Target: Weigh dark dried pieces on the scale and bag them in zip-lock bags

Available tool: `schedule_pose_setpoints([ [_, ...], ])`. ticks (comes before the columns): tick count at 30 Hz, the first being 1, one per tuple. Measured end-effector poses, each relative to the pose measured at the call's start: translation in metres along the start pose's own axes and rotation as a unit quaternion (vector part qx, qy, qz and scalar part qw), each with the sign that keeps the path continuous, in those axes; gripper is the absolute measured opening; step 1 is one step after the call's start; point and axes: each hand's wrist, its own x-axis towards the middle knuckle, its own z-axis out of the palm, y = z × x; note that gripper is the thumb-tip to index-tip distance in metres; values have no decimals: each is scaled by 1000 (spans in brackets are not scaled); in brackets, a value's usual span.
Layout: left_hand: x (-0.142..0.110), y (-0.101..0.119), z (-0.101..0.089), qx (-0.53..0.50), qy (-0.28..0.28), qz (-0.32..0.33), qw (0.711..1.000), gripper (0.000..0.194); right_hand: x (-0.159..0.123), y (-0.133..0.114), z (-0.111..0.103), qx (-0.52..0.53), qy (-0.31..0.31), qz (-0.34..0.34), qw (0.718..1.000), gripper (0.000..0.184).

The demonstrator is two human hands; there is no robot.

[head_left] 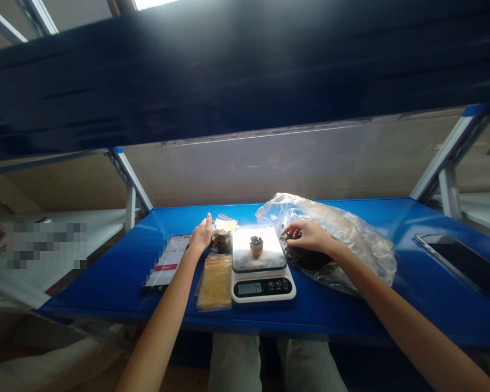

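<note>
A white kitchen scale (265, 289) with a lit display stands in front of me. On its plate sits a small tan cup (256, 249) with dark pieces in it. To the right, my right hand (306, 235) is at the mouth of a large clear plastic bag (359, 239), fingers bent and closed at the dark dried pieces (308, 258) inside. My left hand (202, 234) rests left of the scale, fingers loosely stretched, beside a small zip bag (222, 237) with dark contents. Nearer me lies a stack of yellowish zip bags (214, 283).
A phone (169, 261) with a lit screen lies left of my left forearm. Another dark-screened phone (461, 264) lies at the far right of the blue table (335, 318). A dark blue shelf (245, 81) hangs low overhead, with metal posts (453, 158) at both sides.
</note>
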Motion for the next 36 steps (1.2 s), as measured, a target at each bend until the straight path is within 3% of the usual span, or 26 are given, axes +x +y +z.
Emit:
schedule_pose_setpoints([
  [15, -2, 3, -2, 1, -8, -6, 1000, 71, 1, -2, -6, 71, 36, 0, 997, 20],
  [20, -4, 7, -4, 2, -8, -12, 1000, 76, 0, -4, -5, 54, 15, 0, 998, 26],
  [26, -6, 8, -4, 16, -8, -13, 1000, 77, -1, -4, -2, 18, -14, 8, 1000, 45],
  [36, -4, 6, -3, 31, -2, -15, 999, 79, -3, -15, -1, 9, 4, 32, 999, 37],
])
